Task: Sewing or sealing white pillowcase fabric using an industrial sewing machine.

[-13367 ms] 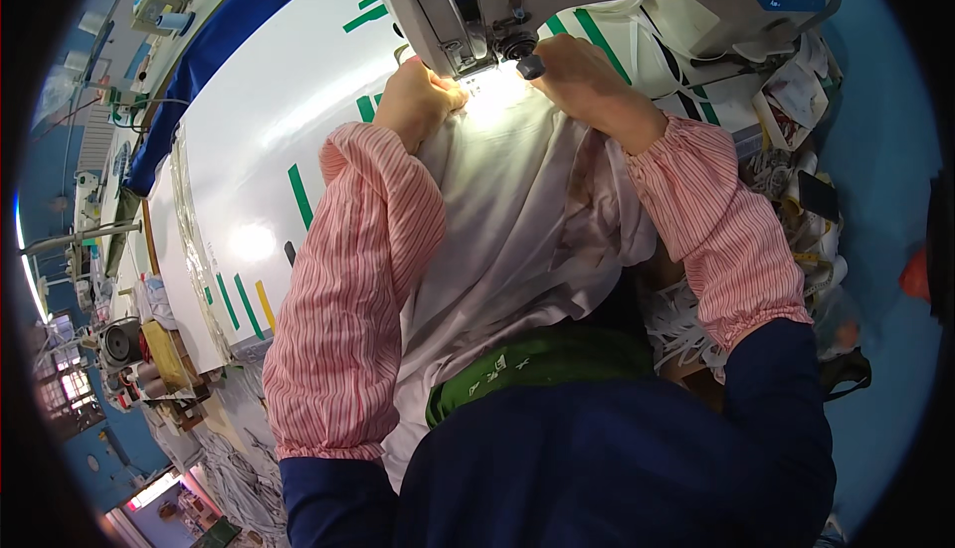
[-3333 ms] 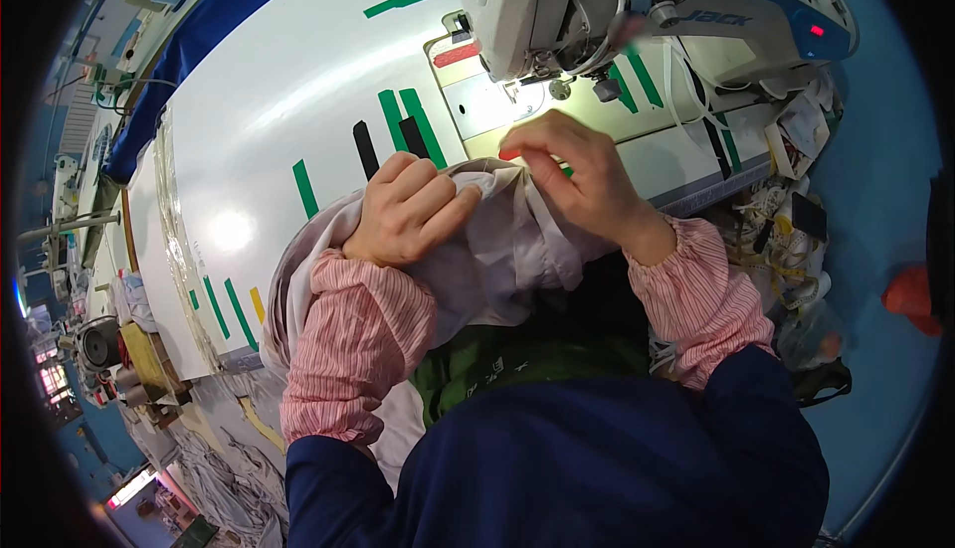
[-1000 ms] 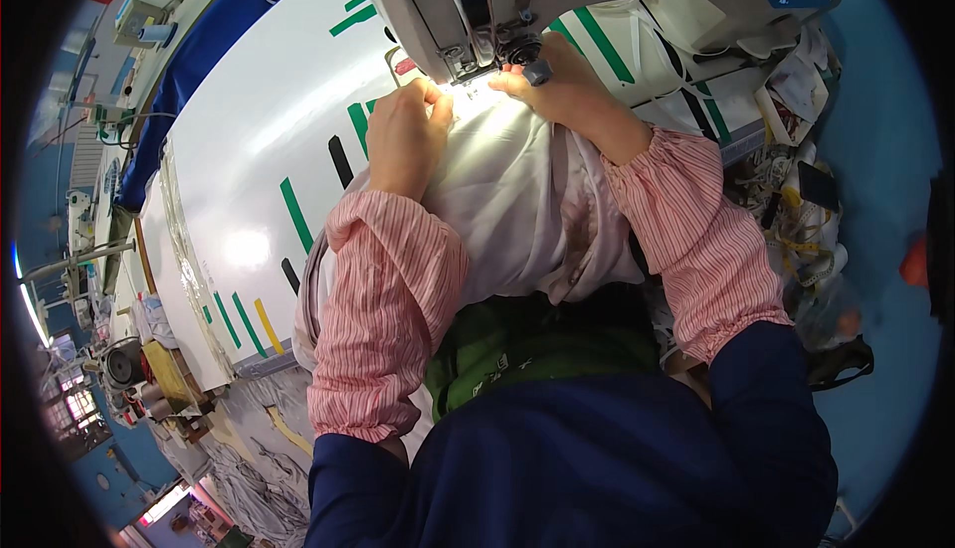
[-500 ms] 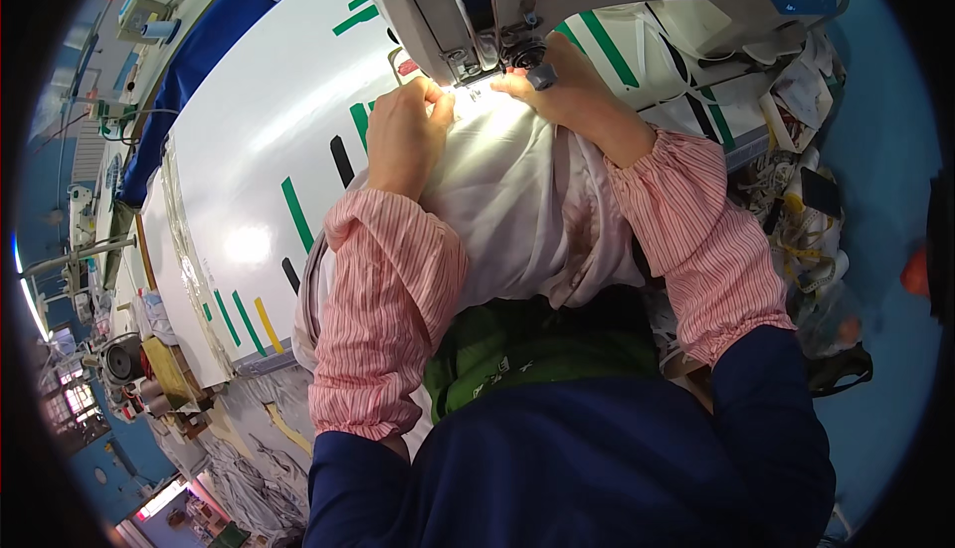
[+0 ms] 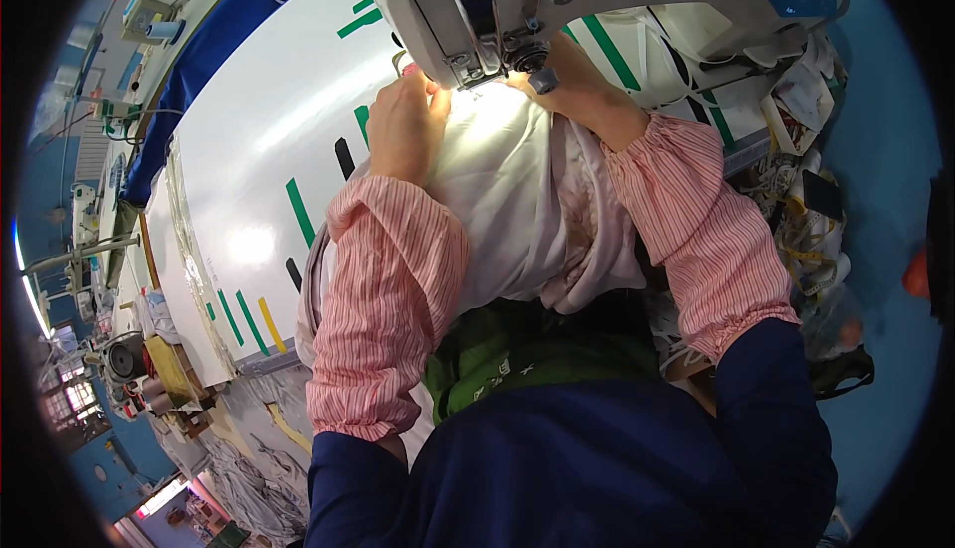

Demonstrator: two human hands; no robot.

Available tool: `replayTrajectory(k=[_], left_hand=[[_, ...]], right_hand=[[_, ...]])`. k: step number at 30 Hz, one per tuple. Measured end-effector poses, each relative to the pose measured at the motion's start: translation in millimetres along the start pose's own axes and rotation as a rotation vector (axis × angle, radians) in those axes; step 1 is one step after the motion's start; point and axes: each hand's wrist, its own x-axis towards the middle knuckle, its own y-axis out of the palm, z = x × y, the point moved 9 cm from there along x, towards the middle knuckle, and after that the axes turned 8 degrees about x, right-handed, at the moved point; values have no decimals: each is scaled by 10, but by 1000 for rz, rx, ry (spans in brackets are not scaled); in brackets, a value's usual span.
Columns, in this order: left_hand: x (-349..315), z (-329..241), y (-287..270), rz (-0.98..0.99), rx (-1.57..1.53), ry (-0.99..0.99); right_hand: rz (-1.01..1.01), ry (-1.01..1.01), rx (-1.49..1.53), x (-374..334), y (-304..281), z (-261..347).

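Observation:
A pale, glossy cloth (image 5: 497, 195) runs from under the sewing machine head (image 5: 423, 16) down over my lap in loose folds. Left of the needle area, my left hand (image 5: 406, 128) has its thumb and fingers pinched on the cloth's far edge. On the other side, my right hand (image 5: 587, 95) is closed at the same edge, its fingertips partly hidden behind the machine's presser parts. A bright lamp glare washes out the cloth between the hands, so the needle and stitches do not show.
The white table (image 5: 234, 180) carries green, black and yellow tape strips. A box of papers (image 5: 799, 95) stands at the right, above a heap of tangled strips and scraps (image 5: 796, 220). Grey cloth (image 5: 254, 449) hangs at lower left. Another machine station (image 5: 154, 6) is at far left.
Both hands have shifted slightly farther toward the machine. My right fingertips are now more hidden behind the machine head. The cloth has moved only a little.

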Motion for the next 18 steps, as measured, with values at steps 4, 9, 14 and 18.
replayTrajectory(k=[4,9,14,18], left_hand=[[-15,-18,-15,-33,16,15],[-10,-24,0,-16,34,21],[-7,-16,4,-37,23,27],[-21,-12,11,-30,54,16]], right_hand=[[6,-18,25,-32,-37,64],[-121,-58,71,-104,-190,155],[-93,-34,71,-54,-129,90],[-126,-94,64,-72,-109,90]])
